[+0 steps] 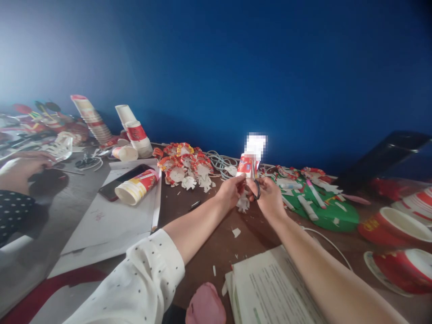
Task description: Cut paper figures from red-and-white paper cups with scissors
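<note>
Between my hands is a red and white printed paper cup (244, 165), cut at least in part. My left hand (232, 190) grips its lower side with closed fingers. A pair of scissors (257, 189) with dark handles is in my right hand (271, 198), its blades up against the cup. Part of what rises above the cup is blurred into pixels. Just below my hands hangs or lies a piece of white cut paper (243, 204); I cannot tell which. Left of my hands lies a heap of cut cup pieces (185, 164) in red, yellow and white.
Stacked paper cups (91, 117) lean by the blue wall. A cup (137, 186) lies on a phone (111, 184) over white sheets (114, 229). Glue sticks rest on a green disc (340, 220); red bowls (381, 229) stand right. Another person's hand (29, 164) is left.
</note>
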Demonstrator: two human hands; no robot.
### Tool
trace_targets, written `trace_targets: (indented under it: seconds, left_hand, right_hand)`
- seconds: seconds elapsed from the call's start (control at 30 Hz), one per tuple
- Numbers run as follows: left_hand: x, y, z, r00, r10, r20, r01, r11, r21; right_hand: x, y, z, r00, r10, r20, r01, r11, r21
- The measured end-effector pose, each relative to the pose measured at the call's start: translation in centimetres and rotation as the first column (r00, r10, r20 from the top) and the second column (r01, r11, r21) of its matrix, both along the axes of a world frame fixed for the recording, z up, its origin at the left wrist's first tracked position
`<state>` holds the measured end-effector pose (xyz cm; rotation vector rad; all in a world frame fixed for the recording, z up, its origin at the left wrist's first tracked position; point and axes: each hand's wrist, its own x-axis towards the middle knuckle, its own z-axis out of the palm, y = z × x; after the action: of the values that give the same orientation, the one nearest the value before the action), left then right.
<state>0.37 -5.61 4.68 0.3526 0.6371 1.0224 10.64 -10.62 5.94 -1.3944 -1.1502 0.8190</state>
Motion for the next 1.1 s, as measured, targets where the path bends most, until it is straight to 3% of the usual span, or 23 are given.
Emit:
trace_targets:
  seconds: [0.17,0.43,0.57,0.8,1.1]
  left_hand:
    - [0.1,0.2,0.0,0.998,0.063,-0.013,-0.063,0.998,-0.027]
    - [-0.6,0.2,0.4,0.994,0.012,0.107,-0.008,0.999,-0.033]
    - [-1.2,0.7,0.8,0.982,0.066,0.179,-0.056,0.996,-0.064]
    - [-2.0,1.6,1.0,0.979,0.136,0.151,-0.124,0.989,-0.086]
    - [-1.7,1.8,0.2,0.987,0.088,0.136,-0.075,0.992,-0.1]
  right_hand:
    - [0.2,0.0,-0.1,1.0,0.01,-0.01,-0.01,1.0,0.026]
    - [0.4,-0.1,0.2,0.999,0.009,-0.032,-0.007,0.999,0.047]
    - [0.6,-0.1,0.1,0.999,0.022,-0.046,-0.019,0.999,0.051]
    - [0.8,0.1,-0.2,0.996,0.067,-0.053,-0.064,0.997,0.045]
    - [0.1,0.0,0.0,0.96,0.055,-0.274,-0.069,0.997,-0.041]
